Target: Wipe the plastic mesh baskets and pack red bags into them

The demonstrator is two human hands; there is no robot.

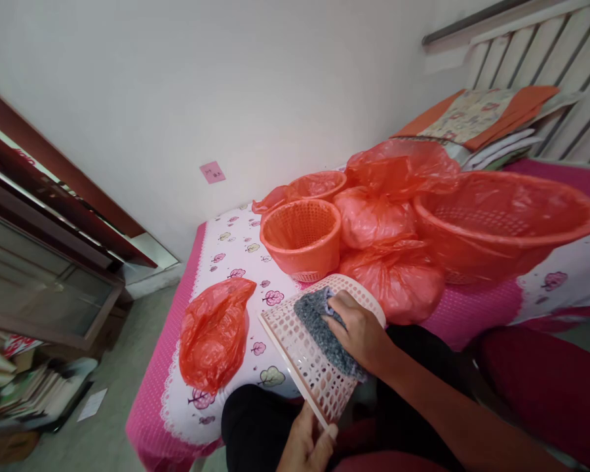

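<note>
A pale pink perforated plastic basket [307,368] lies tipped on its side above my lap. Near the bottom of the view, my left hand [309,440] grips its rim, thumb on one side and fingers on the other. My right hand [356,331] presses a grey fuzzy cloth [319,322] against the basket's outer wall, its fingers curled over the cloth's edge. Just beyond the basket stands an orange-red basket [302,239] lined with a red plastic bag. To the left, a crumpled red plastic bag [216,334] rests on the bedspread.
Filled red bags [398,278] sit right of centre, beside a large bag-lined red basket [506,223]. Folded bedding [482,118] is stacked by the headboard [545,62]. The patterned bedspread [226,246] meets a white wall. Books [34,393] and a glass-panelled cabinet door [39,278] are at left.
</note>
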